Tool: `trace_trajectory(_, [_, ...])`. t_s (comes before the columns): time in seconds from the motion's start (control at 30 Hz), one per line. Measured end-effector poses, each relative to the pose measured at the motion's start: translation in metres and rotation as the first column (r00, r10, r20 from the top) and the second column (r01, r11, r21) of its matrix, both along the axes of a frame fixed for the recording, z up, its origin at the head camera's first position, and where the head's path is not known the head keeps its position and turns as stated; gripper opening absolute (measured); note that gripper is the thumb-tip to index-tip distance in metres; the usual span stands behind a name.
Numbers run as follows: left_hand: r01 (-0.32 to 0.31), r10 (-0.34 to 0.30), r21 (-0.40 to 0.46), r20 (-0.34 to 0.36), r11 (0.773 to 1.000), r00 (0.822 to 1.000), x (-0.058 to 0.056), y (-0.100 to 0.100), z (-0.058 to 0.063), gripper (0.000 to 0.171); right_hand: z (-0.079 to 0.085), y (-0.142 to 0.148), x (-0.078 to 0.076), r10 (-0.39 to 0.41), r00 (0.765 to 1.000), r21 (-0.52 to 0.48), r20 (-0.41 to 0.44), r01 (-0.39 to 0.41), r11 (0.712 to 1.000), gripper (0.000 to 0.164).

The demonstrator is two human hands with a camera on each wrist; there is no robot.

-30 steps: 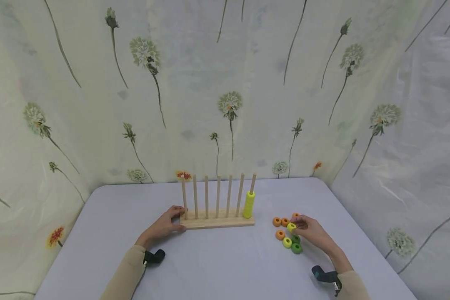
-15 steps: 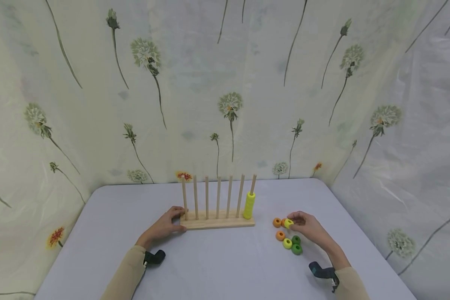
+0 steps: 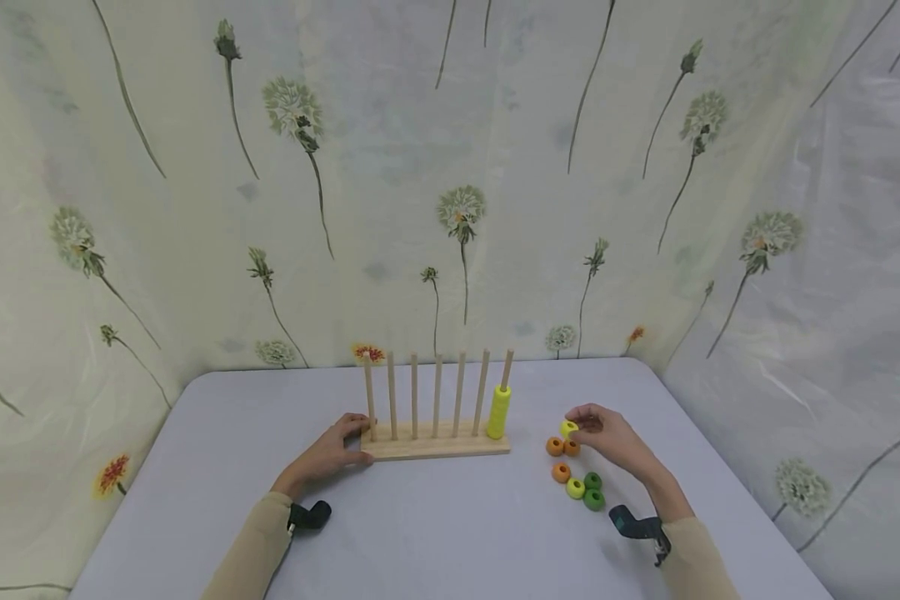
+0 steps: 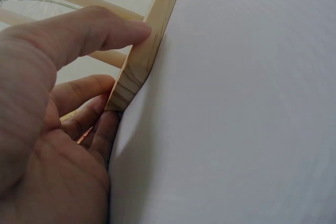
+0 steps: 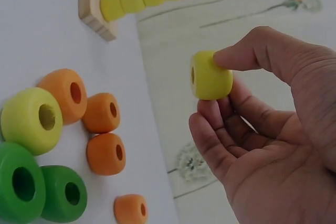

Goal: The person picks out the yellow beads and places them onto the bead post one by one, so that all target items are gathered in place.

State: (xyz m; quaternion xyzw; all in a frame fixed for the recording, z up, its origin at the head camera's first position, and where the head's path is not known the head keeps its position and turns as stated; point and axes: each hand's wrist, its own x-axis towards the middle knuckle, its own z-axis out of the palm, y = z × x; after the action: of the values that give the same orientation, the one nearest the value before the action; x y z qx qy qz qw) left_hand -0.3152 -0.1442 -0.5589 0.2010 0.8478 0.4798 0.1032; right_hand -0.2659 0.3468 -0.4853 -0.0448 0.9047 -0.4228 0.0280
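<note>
A wooden peg rack (image 3: 442, 448) with several upright pegs stands mid-table. My left hand (image 3: 326, 454) holds its left end, with the thumb (image 4: 137, 33) on the front edge of the base and the fingers behind. Yellow beads (image 3: 498, 413) are stacked on the rightmost peg; the other pegs are bare. To the right of the rack, my right hand (image 3: 617, 442) pinches a yellow bead (image 5: 211, 76) between thumb and fingers, raised above the table. The hole of this bead shows at its side in the right wrist view.
Loose beads lie below the right hand: several orange ones (image 5: 106, 153), a yellow one (image 5: 31, 121) and two green ones (image 5: 64, 193). In the head view the hand hides one orange bead. A flowered curtain (image 3: 375, 208) hangs behind the white table (image 3: 435, 533).
My right hand has lifted the yellow bead from among the loose beads and carried it left and away from me. My left hand keeps its hold on the rack.
</note>
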Motion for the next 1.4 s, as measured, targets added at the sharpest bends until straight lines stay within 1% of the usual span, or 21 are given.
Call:
trace_trajectory(0.13, [-0.004,0.004,-0.009,0.003,1.0,1.0,0.001,0.0,0.0,0.075,0.011,-0.005,-0.004,0.007,1.0,-0.005,-0.004,-0.007,1.0,0.037])
trace_trajectory(0.47, [-0.011,0.011,-0.012,0.0,1.0,1.0,0.0,0.0,0.0,0.073,0.036,-0.015,-0.014,0.037,0.998,0.038,-0.048,-0.035,0.999,0.035])
trace_trajectory(0.8, [-0.003,0.003,-0.011,0.002,1.0,1.0,-0.004,0.0,-0.003,0.071,0.062,-0.031,-0.022,0.071,0.993,0.032,-0.089,-0.068,0.997,0.034])
trace_trajectory(1.0, [-0.012,0.012,-0.016,0.007,1.0,1.0,-0.002,0.001,0.0,0.072,0.08,-0.039,-0.029,0.088,0.991,0.018,-0.1,-0.086,0.996,0.037])
trace_trajectory(1.2, [-0.017,0.017,-0.026,-0.002,1.0,1.0,-0.002,0.001,0.0,0.073,0.098,-0.047,-0.031,0.11,0.987,0.024,-0.118,-0.108,0.994,0.036])
trace_trajectory(1.4, [-0.028,0.028,-0.026,0.013,0.999,1.0,-0.002,0.0,-0.001,0.072,0.111,-0.054,-0.03,0.117,0.984,0.035,-0.135,-0.113,0.993,0.035])
